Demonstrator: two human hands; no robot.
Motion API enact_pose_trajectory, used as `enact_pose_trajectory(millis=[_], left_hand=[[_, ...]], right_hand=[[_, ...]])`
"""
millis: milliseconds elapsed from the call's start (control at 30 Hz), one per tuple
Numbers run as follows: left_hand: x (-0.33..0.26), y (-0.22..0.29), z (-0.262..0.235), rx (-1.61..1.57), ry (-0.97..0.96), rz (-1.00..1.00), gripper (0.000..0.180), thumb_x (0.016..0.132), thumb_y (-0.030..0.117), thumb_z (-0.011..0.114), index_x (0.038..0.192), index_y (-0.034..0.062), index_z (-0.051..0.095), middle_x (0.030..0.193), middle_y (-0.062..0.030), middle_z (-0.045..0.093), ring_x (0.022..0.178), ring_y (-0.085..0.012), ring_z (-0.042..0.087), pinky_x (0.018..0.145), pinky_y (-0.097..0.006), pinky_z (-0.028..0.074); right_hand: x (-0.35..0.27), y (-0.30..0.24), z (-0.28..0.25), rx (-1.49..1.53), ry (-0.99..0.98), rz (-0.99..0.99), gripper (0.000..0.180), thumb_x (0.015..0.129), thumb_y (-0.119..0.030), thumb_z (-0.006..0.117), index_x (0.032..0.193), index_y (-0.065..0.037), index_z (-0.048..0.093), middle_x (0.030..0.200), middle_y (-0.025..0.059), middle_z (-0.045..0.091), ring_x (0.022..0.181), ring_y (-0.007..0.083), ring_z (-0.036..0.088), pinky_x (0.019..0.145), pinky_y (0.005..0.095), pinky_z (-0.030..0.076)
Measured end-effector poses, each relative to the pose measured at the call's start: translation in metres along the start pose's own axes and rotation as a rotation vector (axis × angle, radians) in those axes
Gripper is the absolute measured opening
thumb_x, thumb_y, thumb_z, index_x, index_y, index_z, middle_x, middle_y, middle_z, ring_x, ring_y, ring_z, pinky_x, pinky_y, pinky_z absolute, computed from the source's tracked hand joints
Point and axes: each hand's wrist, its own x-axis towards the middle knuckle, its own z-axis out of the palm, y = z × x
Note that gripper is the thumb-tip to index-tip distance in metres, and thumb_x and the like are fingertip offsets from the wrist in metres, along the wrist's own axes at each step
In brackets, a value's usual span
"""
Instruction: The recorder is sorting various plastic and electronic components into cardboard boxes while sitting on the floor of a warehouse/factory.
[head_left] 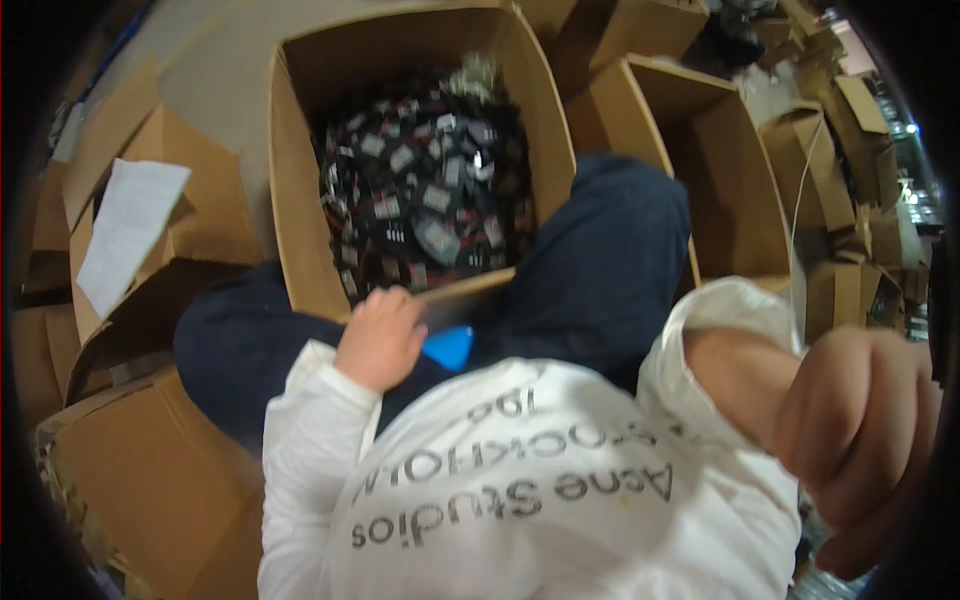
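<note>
Seen from above, a person in a white printed shirt (520, 500) and dark trousers (610, 240) seems to be seated, knees spread. Between the knees stands a tall, open cardboard box (292, 180); a second open carton (735, 190) is to the right, and a white paper sheet (135, 235) lies on cardboard at left. Inside the box between the knees is a heap of small dark packages (420, 190) with pale labels, a wispy tuft (475, 75) at its far end. Handling the box well would probably mean bracing its walls with the knees, steadying the near rim lightly, and disturbing the heap little. The right hand (860, 435) is lifted out to the side, close to the camera, with its fingers bent and close together; whether it holds anything, I cannot tell. The left hand (382, 338) is back-up at the near rim, fingers together and slightly curved, their grip hidden. Just beside it shows a small blue piece (450, 348).
</note>
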Motion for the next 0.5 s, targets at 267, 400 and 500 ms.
enact_pose_trajectory(millis=[267,400,500], left_hand=[[0.003,0.015,0.001,-0.048,0.015,0.029,0.027,0.088,0.015,0.071,0.112,0.0039,0.067,0.112,-0.0134,0.061,0.106,-0.0349,0.058,0.092,-0.044,0.051],[-0.013,0.011,-0.007,0.009,0.047,0.071,0.026,0.088,0.019,0.070,0.110,0.0055,0.066,0.111,-0.0135,0.062,0.102,-0.0358,0.061,0.088,-0.046,0.052],[-0.037,0.030,-0.009,0.187,-0.036,-0.074,0.030,0.088,0.026,0.070,0.111,0.0065,0.066,0.110,-0.0150,0.062,0.099,-0.0365,0.064,0.083,-0.050,0.053]], right_hand=[[0.061,-0.014,0.042,0.149,-0.098,-0.211,0.022,0.093,-0.030,0.072,0.099,-0.009,0.072,0.090,0.0081,0.071,0.075,0.0201,0.064,0.070,0.0324,0.047],[0.068,-0.048,0.063,0.239,-0.139,-0.317,0.022,0.094,-0.029,0.069,0.101,-0.008,0.071,0.093,0.0095,0.071,0.078,0.0213,0.065,0.073,0.0333,0.047],[0.056,-0.078,0.070,0.283,-0.223,-0.388,0.023,0.095,-0.028,0.067,0.102,-0.006,0.071,0.094,0.0106,0.071,0.081,0.0221,0.065,0.076,0.0341,0.047]])
